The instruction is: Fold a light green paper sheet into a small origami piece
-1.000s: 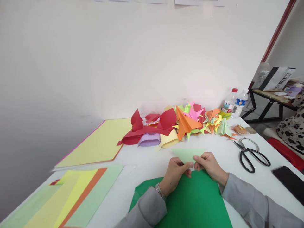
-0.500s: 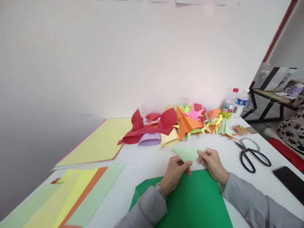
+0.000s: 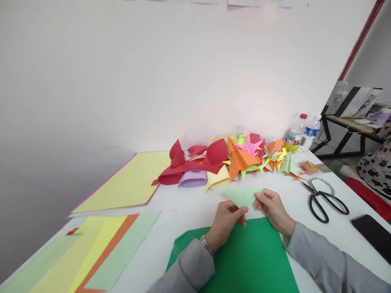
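A pale green paper triangle [image 3: 241,196] is held up between my hands, its long edge at the top and its point downward. My left hand [image 3: 227,221] pinches it near the lower point, thumb on the near side. At its right corner, the thumb and fingertips of my right hand [image 3: 273,209] are closed on the paper. Below both hands lies a large dark green sheet [image 3: 250,256], partly covered by my left forearm, with its left edge bent or folded.
Folded paper shapes, including an orange plane [image 3: 240,158] and red pieces [image 3: 195,169], pile against the wall. Scissors [image 3: 319,195], a phone [image 3: 372,232] and bottles [image 3: 295,132] stand or lie right. Coloured sheets [image 3: 122,244] lie left. A seated person [image 3: 374,167] is at far right.
The right corner of the pale green triangle has shifted slightly left, and my right hand has moved a little with it. My left hand stays nearly in place.
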